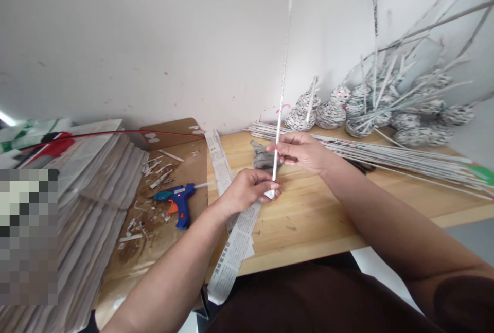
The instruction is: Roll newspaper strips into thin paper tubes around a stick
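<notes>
A thin rolled newspaper tube (283, 73) stands nearly upright over the table, its top leaning slightly right. My left hand (250, 189) pinches its lower end between thumb and fingers. Higher up, my right hand (299, 150) has its fingers closed around the tube. Flat newspaper strips (236, 253) lie beneath my left hand, one hanging over the table's front edge. Just behind my hands rests a grey bundled thing (262, 155), perhaps a glove, partly hidden by them.
A blue glue gun (181, 202) lies on stained cardboard among paper scraps, left of the strips. Stacked newspapers (104, 183) rise at far left. Many paper tubes (366, 153) lie to the right, with woven paper gourd shapes (332, 114) along the wall and long tubes sticking out.
</notes>
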Tool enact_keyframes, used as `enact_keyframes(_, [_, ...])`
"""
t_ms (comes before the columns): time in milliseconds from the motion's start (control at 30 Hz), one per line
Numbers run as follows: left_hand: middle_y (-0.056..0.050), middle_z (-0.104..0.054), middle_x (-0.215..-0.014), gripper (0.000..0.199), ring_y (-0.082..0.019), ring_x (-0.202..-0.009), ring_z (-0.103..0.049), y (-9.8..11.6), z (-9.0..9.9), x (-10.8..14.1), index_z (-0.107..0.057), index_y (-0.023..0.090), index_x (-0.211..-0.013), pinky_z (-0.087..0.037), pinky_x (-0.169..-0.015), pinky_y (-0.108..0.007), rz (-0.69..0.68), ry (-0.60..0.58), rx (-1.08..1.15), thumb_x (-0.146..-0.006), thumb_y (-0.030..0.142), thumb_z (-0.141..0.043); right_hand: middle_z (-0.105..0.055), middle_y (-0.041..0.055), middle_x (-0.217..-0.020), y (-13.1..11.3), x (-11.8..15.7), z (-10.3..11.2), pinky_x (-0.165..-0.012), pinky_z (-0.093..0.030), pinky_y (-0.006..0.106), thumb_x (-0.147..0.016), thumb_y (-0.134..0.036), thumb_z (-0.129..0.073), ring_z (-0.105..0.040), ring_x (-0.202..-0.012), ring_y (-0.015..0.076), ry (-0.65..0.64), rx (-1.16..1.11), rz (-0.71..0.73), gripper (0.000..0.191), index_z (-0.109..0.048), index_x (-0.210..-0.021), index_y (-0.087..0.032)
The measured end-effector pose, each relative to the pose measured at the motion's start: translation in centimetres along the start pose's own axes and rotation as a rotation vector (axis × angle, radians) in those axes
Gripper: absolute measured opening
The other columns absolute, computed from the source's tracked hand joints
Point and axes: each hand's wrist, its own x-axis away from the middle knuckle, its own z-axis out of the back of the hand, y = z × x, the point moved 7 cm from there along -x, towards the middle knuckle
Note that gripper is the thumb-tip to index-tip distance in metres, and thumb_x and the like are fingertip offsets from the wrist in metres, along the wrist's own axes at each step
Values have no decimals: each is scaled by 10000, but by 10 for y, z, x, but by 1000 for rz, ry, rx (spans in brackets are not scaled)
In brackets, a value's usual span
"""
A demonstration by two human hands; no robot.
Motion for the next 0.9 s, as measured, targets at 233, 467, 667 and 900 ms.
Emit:
enact_keyframes(233, [-75, -696, -835, 324, -131, -721, -633, -1, 1, 0, -712, 129, -906, -525, -655, -247, 5, 6, 12, -799, 431, -665, -536, -14, -589, -7, -1, 10, -401, -243, 212, -673, -579, -750, -441, -488, 84, 165, 42, 119, 437, -631, -733, -162])
enact_keyframes(467, [-86, -698, -857, 346, -148, -757, -649, 0, 5, 0, -707, 125, -969, -546, -688, -273, -14, 29, 54, -797, 423, -671, -688, 65, -949, 18, -12, 6, -837, -428, 384, -693, -426, -757, -581, -917, 243, 63, 790, 277, 268, -731, -869, -225])
enact_keyframes(667, [-90, -685, -832, 368, -138, -717, -632, 1, 7, -1, -706, 115, -950, -537, -640, -255, -44, 30, 71, -790, 445, -670, -657, 73, -647, 45, -21, 14, -577, -347, 320, -886, -420, -539, -545, -602, 201, 224, 1009, 121, 334, -677, -673, -204])
enact_keyframes(900, [-68, -664, -816, 367, -139, -717, -628, 0, 6, -2, -696, 122, -957, -564, -644, -293, -22, 30, 95, -785, 445, -673, -667, 56, -751, 14, -9, 15, -701, -436, 307, -936, -600, -343, -606, -735, 194, 294, 786, 262, 584, -701, -738, -184])
